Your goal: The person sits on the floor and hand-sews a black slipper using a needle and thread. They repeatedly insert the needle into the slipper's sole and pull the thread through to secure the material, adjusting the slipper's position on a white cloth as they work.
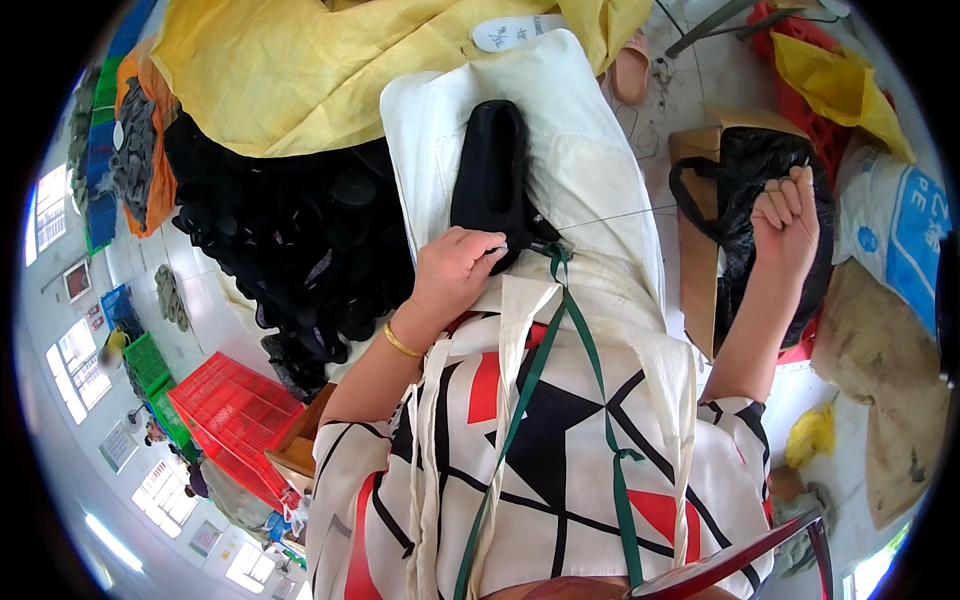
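Note:
A black slip-on shoe or shoe upper [483,190] lies across the white cloth [590,150] on my lap, its opening facing up. My left hand [458,268] pinches its near end between thumb and fingers. Out to the right, my right hand [786,222] is raised with the fingers closed. A thin dark thread [620,215] runs taut from the shoe's near end toward that hand; its far part is lost against the black bag. Whether a needle is in my right fingers is too small to tell. Green ties [560,270] hang by the shoe.
A large heap of black shoe pieces [300,240] lies left, under a yellow sheet [300,80]. At right stands a cardboard box [697,270] with a black plastic bag [750,165]. A white sole-shaped piece [515,32], pink slipper [630,70] and red crate [235,420] are around.

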Action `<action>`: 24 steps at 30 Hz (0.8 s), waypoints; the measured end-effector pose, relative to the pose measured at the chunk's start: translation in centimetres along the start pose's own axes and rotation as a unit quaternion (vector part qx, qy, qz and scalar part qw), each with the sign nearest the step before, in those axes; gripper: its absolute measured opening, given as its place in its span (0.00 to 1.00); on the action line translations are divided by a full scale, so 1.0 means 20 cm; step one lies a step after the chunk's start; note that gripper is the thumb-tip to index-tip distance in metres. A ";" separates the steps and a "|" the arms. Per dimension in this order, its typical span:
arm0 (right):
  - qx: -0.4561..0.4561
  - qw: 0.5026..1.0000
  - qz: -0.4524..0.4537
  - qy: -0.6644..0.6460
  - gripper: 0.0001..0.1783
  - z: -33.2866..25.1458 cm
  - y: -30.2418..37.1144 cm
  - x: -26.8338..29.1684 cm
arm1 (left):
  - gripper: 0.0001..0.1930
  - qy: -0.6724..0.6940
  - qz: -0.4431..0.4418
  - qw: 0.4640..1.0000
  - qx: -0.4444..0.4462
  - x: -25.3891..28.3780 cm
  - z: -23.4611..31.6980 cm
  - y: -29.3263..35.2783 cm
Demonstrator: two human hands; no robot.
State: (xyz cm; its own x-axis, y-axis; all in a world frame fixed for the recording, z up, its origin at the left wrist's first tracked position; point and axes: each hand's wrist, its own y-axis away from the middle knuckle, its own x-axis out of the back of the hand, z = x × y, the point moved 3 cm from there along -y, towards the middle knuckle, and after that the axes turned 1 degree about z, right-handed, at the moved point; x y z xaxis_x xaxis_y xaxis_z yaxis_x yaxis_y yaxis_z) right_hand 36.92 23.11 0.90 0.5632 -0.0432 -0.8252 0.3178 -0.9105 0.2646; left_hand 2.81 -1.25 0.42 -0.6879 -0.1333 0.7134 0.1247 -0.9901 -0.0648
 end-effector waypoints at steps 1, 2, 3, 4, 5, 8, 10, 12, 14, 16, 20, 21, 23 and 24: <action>0.025 0.999 0.021 0.036 0.10 0.06 -0.03 0.04 | 0.08 -0.005 -0.001 1.000 0.004 0.00 -0.01 0.01; 0.053 0.995 -0.022 0.085 0.09 0.10 -0.04 0.00 | 0.09 0.000 0.002 1.000 -0.015 0.00 -0.03 0.01; 0.083 0.982 0.044 0.161 0.08 0.17 -0.04 -0.03 | 0.10 0.006 0.006 0.999 -0.034 -0.01 -0.05 0.02; 0.111 0.959 0.111 0.236 0.08 0.25 -0.03 -0.08 | 0.11 0.011 0.008 0.999 -0.052 -0.02 -0.06 0.02; 0.080 0.960 0.063 0.260 0.08 0.33 -0.03 -0.09 | 0.11 0.010 0.004 0.999 -0.053 -0.01 -0.07 0.03; -0.084 0.916 -0.015 0.392 0.07 0.63 0.04 -0.15 | 0.12 0.006 0.002 0.998 -0.058 0.00 -0.06 0.04; -0.172 0.843 -0.119 0.496 0.07 0.80 0.11 -0.26 | 0.13 0.001 0.010 0.998 -0.068 0.00 -0.05 0.04; -0.111 0.798 -0.254 0.535 0.07 0.97 0.16 -0.28 | 0.13 -0.007 0.012 0.998 -0.067 0.00 -0.04 0.05; -0.071 0.741 -0.311 0.590 0.08 1.03 0.21 -0.33 | 0.14 -0.007 0.021 0.998 -0.067 0.00 -0.04 0.05; -0.069 0.700 -0.328 0.631 0.09 1.06 0.23 -0.33 | 0.14 0.002 0.033 0.997 -0.071 -0.01 -0.04 0.05; -0.054 0.674 -0.348 0.650 0.09 1.08 0.23 -0.33 | 0.15 -0.024 0.031 0.996 -0.086 0.00 -0.03 0.05; -0.057 0.671 -0.350 0.651 0.09 1.08 0.23 -0.33 | 0.15 -0.023 0.032 0.995 -0.088 0.00 -0.03 0.05; -0.056 0.676 -0.344 0.649 0.08 1.08 0.23 -0.33 | 0.15 -0.024 0.035 0.995 -0.093 0.00 -0.03 0.05; -0.056 0.679 -0.341 0.648 0.08 1.09 0.23 -0.33 | 0.15 -0.024 0.036 0.995 -0.095 0.00 -0.04 0.05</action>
State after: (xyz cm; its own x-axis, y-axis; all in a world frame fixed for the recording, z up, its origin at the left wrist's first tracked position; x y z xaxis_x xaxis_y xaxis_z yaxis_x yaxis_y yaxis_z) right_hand 18.10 10.32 -3.31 0.4309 0.8366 0.3384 0.8571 -0.4967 0.1368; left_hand 2.47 -2.35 -0.17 -0.6468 -0.2063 0.7342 0.0324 -0.9693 -0.2438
